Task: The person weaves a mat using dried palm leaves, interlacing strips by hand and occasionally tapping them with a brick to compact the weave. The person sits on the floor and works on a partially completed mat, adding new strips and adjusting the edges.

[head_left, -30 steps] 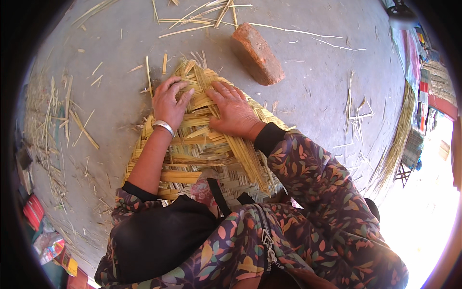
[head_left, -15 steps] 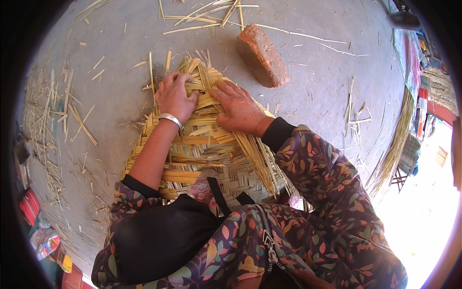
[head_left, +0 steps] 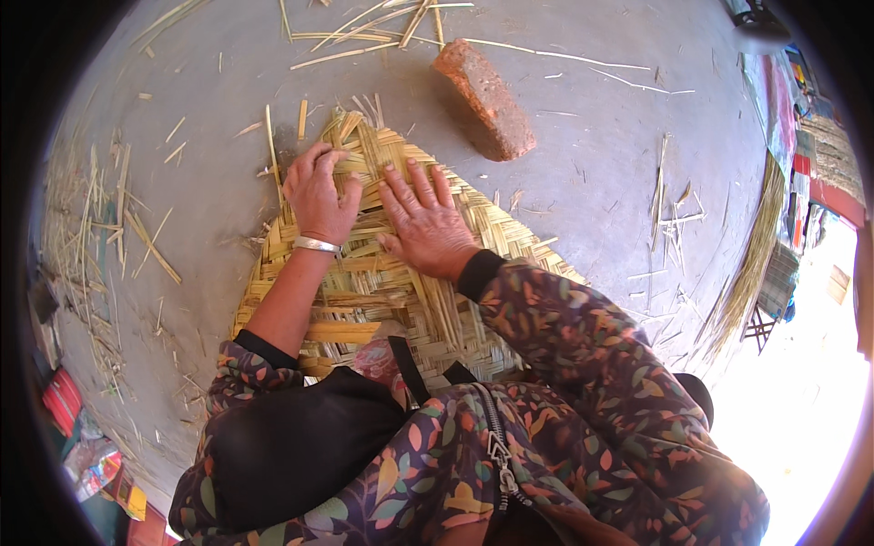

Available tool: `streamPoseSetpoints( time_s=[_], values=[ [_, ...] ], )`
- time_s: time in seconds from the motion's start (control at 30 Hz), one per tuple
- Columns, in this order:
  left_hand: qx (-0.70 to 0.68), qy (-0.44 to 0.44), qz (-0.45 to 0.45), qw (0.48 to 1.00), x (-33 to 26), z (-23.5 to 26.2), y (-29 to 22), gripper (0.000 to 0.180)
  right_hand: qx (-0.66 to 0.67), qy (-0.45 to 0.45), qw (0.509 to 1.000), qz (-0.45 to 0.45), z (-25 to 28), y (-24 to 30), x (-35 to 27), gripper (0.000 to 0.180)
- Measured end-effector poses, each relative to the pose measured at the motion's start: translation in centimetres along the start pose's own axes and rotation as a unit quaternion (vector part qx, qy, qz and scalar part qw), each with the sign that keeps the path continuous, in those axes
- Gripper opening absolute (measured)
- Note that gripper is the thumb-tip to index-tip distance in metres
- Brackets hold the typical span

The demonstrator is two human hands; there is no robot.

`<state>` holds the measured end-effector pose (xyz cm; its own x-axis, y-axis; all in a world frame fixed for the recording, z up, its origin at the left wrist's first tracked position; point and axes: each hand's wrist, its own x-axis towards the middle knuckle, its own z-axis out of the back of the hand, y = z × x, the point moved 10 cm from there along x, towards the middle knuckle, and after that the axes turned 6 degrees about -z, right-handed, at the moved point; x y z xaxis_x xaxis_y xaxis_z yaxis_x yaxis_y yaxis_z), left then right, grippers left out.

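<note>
Scraps: loose pale bamboo slivers (head_left: 118,218) lie scattered over the grey concrete floor (head_left: 592,182) at far left, apart from the work.
Left hand: left hand (head_left: 319,196), with a silver bangle (head_left: 316,244) at the wrist, fingers curled down and pressing on the strip ends at the mat's far-left edge; whether it pinches a strip I cannot tell.
Mat: flat woven mat of yellow bamboo strips (head_left: 382,291) lies on the floor directly under both hands, its near edge by the person's lap, likely pinned flat so the weave stays tight.
Right hand: right hand (head_left: 423,223) open, palm down, fingers spread, resting on the weave just beside the left.
Brick: red-brown rectangular brick (head_left: 482,100) lies beyond the mat, not touching it.
Bundle: long straw-coloured fibre bundle (head_left: 756,255) curves along the far right, well apart.
</note>
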<state>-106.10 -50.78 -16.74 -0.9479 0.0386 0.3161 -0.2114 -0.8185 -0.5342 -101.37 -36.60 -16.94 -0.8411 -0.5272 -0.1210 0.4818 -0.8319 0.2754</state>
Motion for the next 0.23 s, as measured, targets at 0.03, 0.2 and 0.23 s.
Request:
streamPoseSetpoints(
  time_s=[0.03, 0.2, 0.23],
  values=[
    [0.011, 0.001, 0.005, 1.0, -0.1, -0.24, 0.02, 0.031, -0.004, -0.028, 1.0, 0.007, 0.2, 0.24, -0.08, 0.072],
    [0.056, 0.011, 0.026, 0.998, -0.32, -0.43, -0.05, 0.028, 0.006, -0.026, 1.0, 0.013, 0.19, -0.08, -0.29, 0.073],
    [0.056, 0.008, 0.022, 0.998, -0.32, -0.19, -0.08, 0.028, 0.019, -0.026, 0.999, 0.016, 0.33, -0.1, -0.28, 0.074]
  ],
)
